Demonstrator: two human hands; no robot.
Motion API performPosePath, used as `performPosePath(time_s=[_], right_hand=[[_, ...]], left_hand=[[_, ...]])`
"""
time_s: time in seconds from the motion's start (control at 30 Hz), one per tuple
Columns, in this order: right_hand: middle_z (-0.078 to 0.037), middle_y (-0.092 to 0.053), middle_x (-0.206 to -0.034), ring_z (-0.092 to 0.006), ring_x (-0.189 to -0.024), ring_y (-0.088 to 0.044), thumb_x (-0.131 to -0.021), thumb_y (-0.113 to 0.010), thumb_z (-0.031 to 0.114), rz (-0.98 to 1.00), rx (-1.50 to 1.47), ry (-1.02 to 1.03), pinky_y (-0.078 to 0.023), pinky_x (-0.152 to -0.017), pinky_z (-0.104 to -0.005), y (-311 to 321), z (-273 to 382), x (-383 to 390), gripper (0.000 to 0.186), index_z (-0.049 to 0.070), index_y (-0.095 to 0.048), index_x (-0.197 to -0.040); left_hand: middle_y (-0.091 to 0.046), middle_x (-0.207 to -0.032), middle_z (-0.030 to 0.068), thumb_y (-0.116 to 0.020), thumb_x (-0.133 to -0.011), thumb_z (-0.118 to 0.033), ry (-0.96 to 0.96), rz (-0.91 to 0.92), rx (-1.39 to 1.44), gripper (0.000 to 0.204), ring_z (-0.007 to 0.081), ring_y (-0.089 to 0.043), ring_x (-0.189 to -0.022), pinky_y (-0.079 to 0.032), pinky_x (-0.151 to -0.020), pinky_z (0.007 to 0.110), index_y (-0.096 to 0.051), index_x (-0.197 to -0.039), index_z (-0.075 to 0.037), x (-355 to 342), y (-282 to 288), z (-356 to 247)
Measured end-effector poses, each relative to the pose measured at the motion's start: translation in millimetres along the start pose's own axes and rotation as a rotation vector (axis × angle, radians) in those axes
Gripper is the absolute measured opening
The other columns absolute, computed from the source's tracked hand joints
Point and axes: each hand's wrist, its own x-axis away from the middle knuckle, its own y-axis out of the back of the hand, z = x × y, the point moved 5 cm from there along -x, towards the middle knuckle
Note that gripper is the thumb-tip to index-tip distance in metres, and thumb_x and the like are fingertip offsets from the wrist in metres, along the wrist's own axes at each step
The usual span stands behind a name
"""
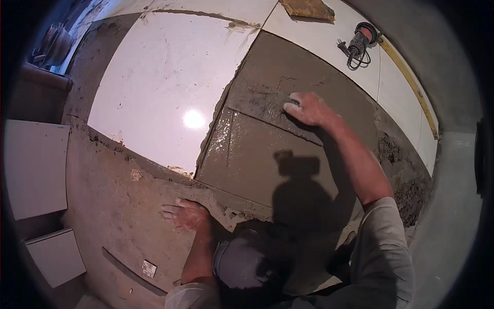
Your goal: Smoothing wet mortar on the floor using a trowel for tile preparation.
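Note:
My right hand is closed over the top of a long, mortar-smeared float; its handle is hidden under my fingers. The float lies flat across a bed of wet grey mortar, smooth and shiny just on its near side. My left hand rests on the bare, dusty floor with its fingers spread, holding nothing. Bordering the mortar on the left is a large glossy white tile, its edge rough with mortar.
An angle grinder with a coiled cord sits on white tiles at the far right, beside a long yellow level. A brown broken piece lies at the back. White tiles stand at the left; a bucket is beyond them.

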Motion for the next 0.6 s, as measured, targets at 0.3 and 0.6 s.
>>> performPosePath(time_s=[0.3, 0.6], right_hand=[[-0.024, -0.062, -0.084, -0.0432, -0.084, -0.059, -0.085, -0.052, 0.044, 0.028, 0.109, 0.025, -0.046, -0.078, -0.0511, -9, 35, 53, 0.042, 0.006, -0.059, -0.102], [-0.023, -0.061, -0.096, -0.0403, -0.092, -0.058, -0.083, -0.053, 0.046, -0.187, 0.083, -0.068, -0.045, -0.079, -0.0455, 53, -46, -23, 0.046, 0.003, -0.059, -0.099]], left_hand=[[-0.013, -0.153, 0.0108, -0.022, -0.095, -0.052, -0.017, -0.029, -0.022, 0.067, 0.0301, -0.013, -0.14, -0.013, -0.105, 0.062, -0.015, -0.147, -0.011, -3, -6, 3], [-0.012, -0.153, 0.0103, -0.023, -0.095, -0.052, 0.008, 0.033, -0.03, 0.066, 0.0306, -0.013, -0.14, -0.012, -0.106, 0.061, -0.014, -0.147, -0.012, 6, -3, -4]])
